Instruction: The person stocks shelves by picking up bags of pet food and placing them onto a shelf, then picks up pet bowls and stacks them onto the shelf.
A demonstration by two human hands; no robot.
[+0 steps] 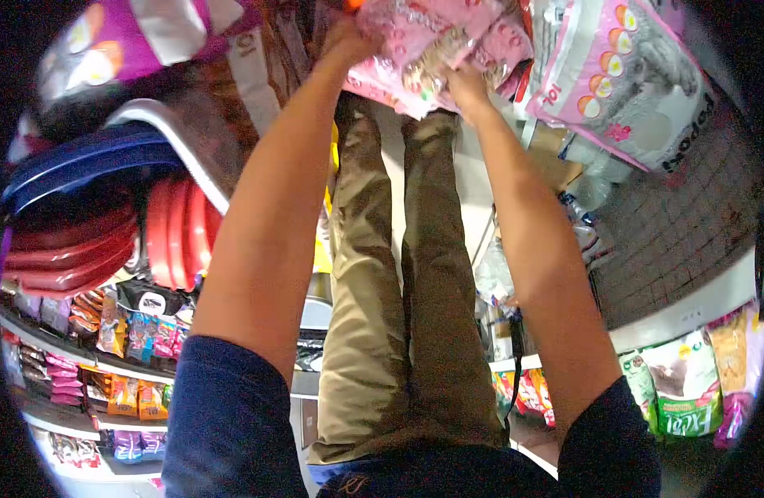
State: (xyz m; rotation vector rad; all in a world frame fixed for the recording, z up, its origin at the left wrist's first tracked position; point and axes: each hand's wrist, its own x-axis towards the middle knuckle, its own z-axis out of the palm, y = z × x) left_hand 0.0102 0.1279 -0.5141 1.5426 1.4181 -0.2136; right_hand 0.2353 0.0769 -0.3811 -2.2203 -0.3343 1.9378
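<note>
The right hand [465,86] clamps the pink bag [432,48]; the left hand [345,43] meets its left side, grip unclear. Handling seems underway; the next move calls for steady support.

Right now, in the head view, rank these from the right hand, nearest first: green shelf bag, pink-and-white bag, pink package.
1. Pink package, against the right hand.
2. Pink-and-white bag, upper right.
3. Green shelf bag, lower right.
</note>
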